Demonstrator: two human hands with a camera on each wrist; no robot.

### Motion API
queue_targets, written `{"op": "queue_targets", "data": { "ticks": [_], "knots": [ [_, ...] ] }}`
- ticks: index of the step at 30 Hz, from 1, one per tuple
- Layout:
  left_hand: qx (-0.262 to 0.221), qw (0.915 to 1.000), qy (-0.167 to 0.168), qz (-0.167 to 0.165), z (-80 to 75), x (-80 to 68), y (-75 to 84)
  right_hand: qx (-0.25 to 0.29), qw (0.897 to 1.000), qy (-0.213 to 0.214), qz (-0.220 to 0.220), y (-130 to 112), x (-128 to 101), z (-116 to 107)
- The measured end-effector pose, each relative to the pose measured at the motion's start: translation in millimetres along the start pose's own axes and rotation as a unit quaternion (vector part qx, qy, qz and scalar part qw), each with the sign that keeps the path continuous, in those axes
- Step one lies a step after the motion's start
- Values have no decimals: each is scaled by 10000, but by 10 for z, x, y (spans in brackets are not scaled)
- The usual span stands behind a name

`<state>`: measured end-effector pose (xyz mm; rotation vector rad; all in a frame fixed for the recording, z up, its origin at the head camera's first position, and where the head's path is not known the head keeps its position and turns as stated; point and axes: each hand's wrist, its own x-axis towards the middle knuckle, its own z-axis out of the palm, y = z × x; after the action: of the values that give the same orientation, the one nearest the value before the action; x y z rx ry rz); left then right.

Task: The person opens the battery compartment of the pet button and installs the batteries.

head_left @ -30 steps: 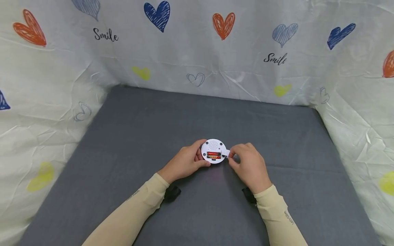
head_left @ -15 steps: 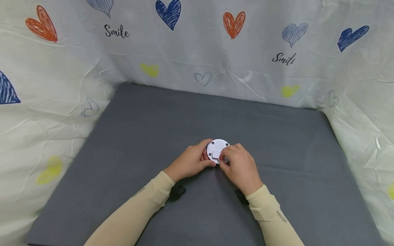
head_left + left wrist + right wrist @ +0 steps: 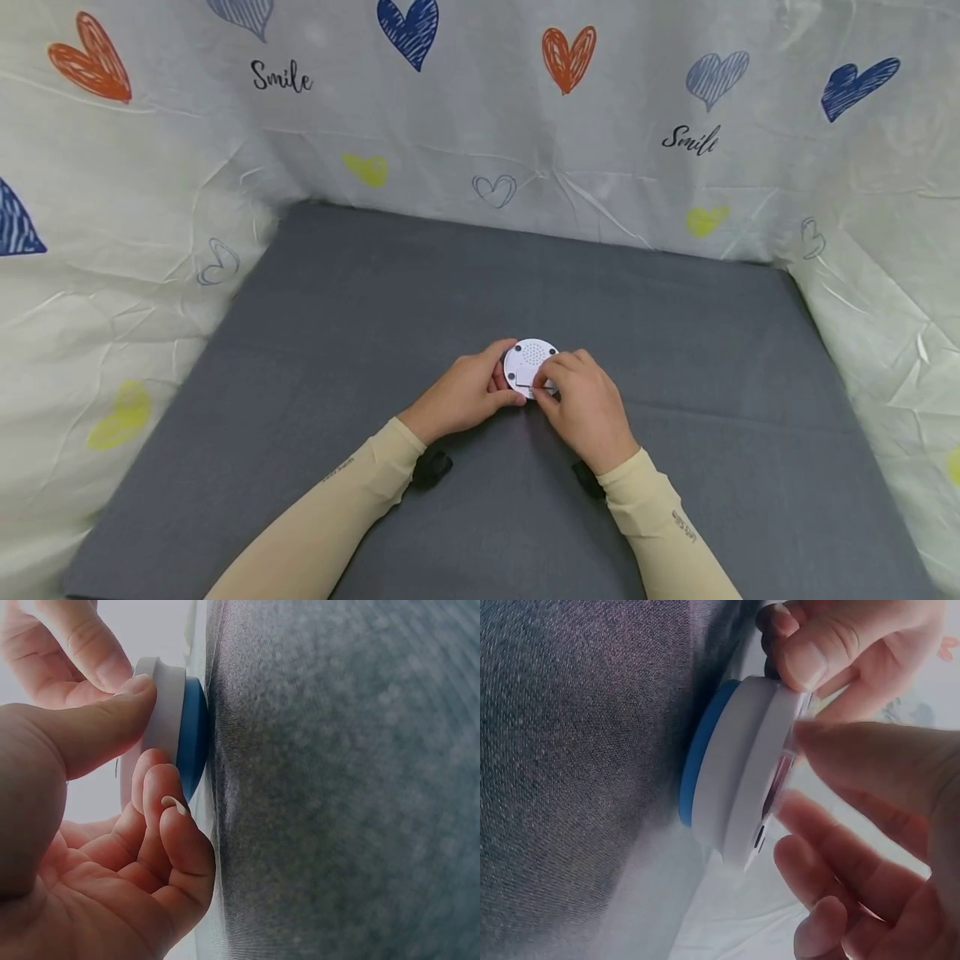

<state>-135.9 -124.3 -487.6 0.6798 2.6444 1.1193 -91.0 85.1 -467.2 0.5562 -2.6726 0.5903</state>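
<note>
A round white battery-powered device [image 3: 531,352] lies with its back up, showing speaker holes and dark feet in the head view. Its blue front [image 3: 703,769] faces down close over the grey cloth. My left hand [image 3: 467,390] grips the rim from the left, its thumb [image 3: 112,724] on the white edge. Over the battery compartment sits a small white battery cover [image 3: 522,377], pinched between the right hand's [image 3: 587,402] thumb and index finger. Reddish batteries [image 3: 777,786] show beside the fingertips in the right wrist view. The right fingers hide part of the cover.
A dark grey cloth [image 3: 420,283] covers the tabletop. White sheeting [image 3: 480,117] printed with hearts and "Smile" rises behind it and at both sides. Black wrist straps [image 3: 432,469] show below the sleeves.
My right hand has moved left with the battery cover, from beside the device to over its battery compartment. In the last half second the cover shifted slightly. The left hand keeps its grip.
</note>
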Motion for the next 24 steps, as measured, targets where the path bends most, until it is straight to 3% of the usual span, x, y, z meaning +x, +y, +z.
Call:
{"op": "queue_targets", "data": {
  "ticks": [3, 7, 11, 15, 24],
  "knots": [
    [12, 10000, -19, -20, -4, 21, 9, 158, 9998, 96, 113, 51, -3, -20],
    [50, 10000, -19, -5, -14, 47, 29, 277, 9977, 226, 573, 141, 7, -51],
    [70, 9999, -49, -106, -17, 23, 34, 458, 9938, -116, 1003, 203, -10, -39],
    [50, 9997, -121, -221, 4, -18, 9, 757, 9888, -566, 1156, 220, -34, 5],
    [68, 9999, -25, -95, 14, 36, -3, 1017, 9809, -764, 1470, 232, 14, 15]
  ]
}}
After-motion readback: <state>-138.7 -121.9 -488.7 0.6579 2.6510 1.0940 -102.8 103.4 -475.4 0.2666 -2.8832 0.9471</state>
